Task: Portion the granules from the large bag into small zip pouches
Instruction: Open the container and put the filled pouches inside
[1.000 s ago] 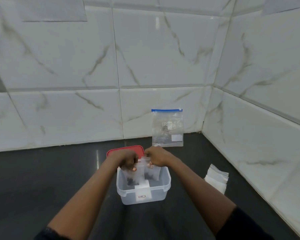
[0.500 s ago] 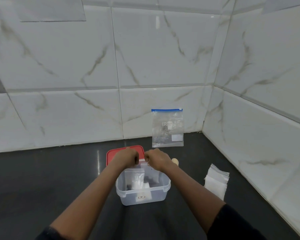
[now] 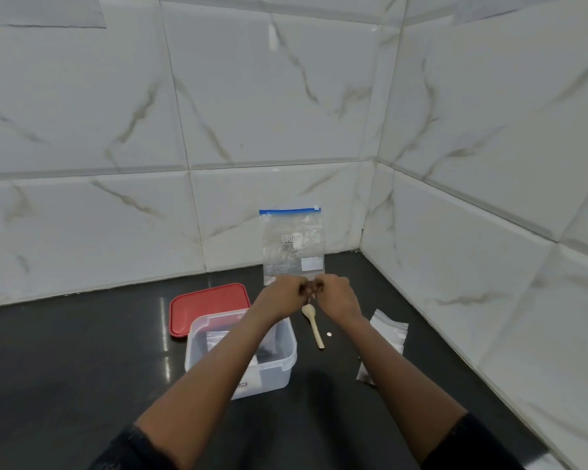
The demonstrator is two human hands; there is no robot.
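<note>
The large clear bag [image 3: 291,245] with a blue zip strip stands upright against the back wall tiles. My left hand [image 3: 279,300] and my right hand [image 3: 336,296] meet just in front of its bottom edge, with fingers curled and fingertips touching. I cannot make out anything held between them. A clear plastic container [image 3: 287,362] sits under my left forearm, and small pouches [image 3: 218,339] with dark granules lie inside it. A pale wooden spoon [image 3: 314,325] rests on the counter below my hands.
A red lid [image 3: 204,307] lies behind the container on the left. Empty small zip pouches [image 3: 387,334] are stacked near the right wall. The dark counter [image 3: 82,368] ends in a tiled corner at the back right.
Both hands held a small pouch over the container. They have since moved up and to the right, past the container, toward the large bag. The view has shifted, and the spoon has come into sight.
</note>
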